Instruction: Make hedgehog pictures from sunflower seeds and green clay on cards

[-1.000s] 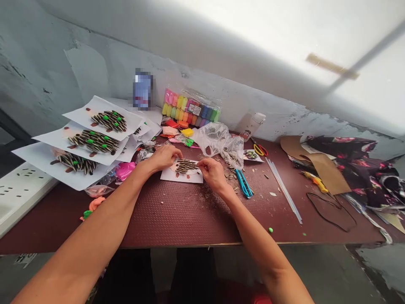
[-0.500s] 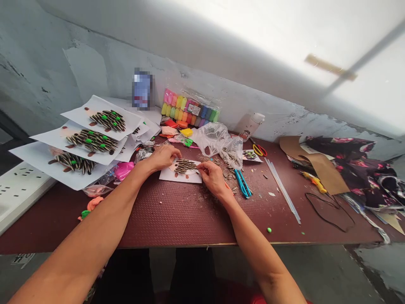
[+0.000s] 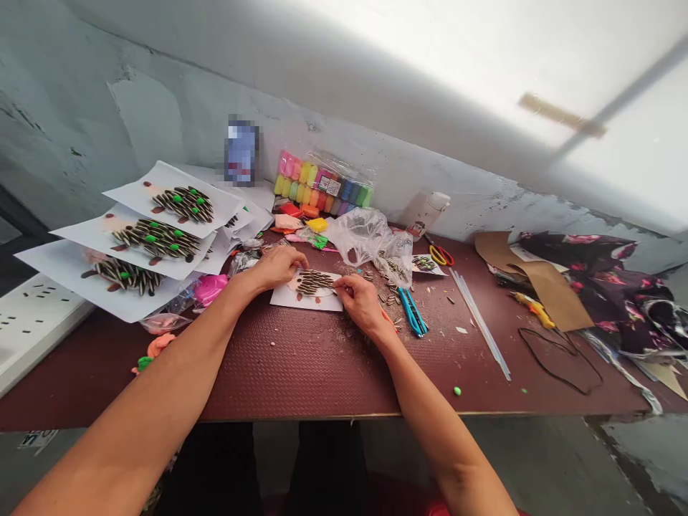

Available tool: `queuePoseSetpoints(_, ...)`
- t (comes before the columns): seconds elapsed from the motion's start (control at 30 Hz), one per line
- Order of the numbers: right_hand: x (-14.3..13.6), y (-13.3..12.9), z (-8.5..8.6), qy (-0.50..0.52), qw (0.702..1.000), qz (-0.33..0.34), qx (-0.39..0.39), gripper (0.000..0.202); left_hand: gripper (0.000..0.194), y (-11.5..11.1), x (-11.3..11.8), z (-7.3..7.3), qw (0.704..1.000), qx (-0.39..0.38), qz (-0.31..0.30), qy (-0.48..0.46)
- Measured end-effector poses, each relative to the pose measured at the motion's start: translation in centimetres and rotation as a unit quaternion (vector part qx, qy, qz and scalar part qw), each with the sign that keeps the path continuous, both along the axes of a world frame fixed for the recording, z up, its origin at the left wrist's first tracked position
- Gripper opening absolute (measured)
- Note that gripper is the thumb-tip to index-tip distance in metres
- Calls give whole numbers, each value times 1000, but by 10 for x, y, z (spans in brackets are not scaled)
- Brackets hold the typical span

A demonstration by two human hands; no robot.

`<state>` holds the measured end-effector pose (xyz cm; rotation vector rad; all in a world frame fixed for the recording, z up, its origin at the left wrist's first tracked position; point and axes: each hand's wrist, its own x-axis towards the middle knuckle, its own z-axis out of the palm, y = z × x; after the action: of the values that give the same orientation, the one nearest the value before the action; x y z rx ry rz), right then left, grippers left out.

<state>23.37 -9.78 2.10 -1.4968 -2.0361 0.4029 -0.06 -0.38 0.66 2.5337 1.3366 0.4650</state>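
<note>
A small white paper card [image 3: 327, 305] lies on the table in front of me. On it is a hedgehog figure of pale clay with brown feet, its back covered by rows of striped sunflower seeds [image 3: 314, 282]. My left hand [image 3: 279, 266] is over the card's upper left corner, fingers curled down and holding it in place. At the card's right edge, my right hand [image 3: 359, 297] is closed, thumb and forefinger pinched at the end of the seed rows. What looks like a sunflower seed is between those fingertips, mostly hidden.
Finished hedgehog sheets [image 3: 155, 240] are stacked at the left, beside a white power strip [image 3: 32, 315]. Packed coloured clay [image 3: 322, 188] leans on the wall. Right of my hands are a plastic bag [image 3: 370, 240], loose seeds, a blue cutter [image 3: 413, 313], scissors [image 3: 441, 254], glue sticks [image 3: 481, 326] and a glue gun [image 3: 534, 308].
Almost nothing differs. My right fingertips have shifted very slightly at the right end of the seed rows; my left hand and the card stay put.
</note>
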Motion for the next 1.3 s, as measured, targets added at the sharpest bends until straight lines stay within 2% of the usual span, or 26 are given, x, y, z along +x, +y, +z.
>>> queuePoseSetpoints(0.53,-4,1,2,-67,998,6,-9,19,39,1,0,-2,1000,6,3,-1)
queuePoseSetpoints(0.77,5,-2,7,-38,997,-62,6,15,39,1,0,-3,1000,8,2,-3)
queuePoseSetpoints(1.1,1,-5,9,-91,994,-48,-36,10,38,3,-1,-5,1000,-1,3,-3)
queuePoseSetpoints(1.2,7,-2,8,-112,992,-64,-17,13,38,3,-1,-4,1000,-1,4,-6)
queuePoseSetpoints(1.3,17,1,6,-148,983,-108,9,17,38,2,-1,-4,1000,-3,1,-9)
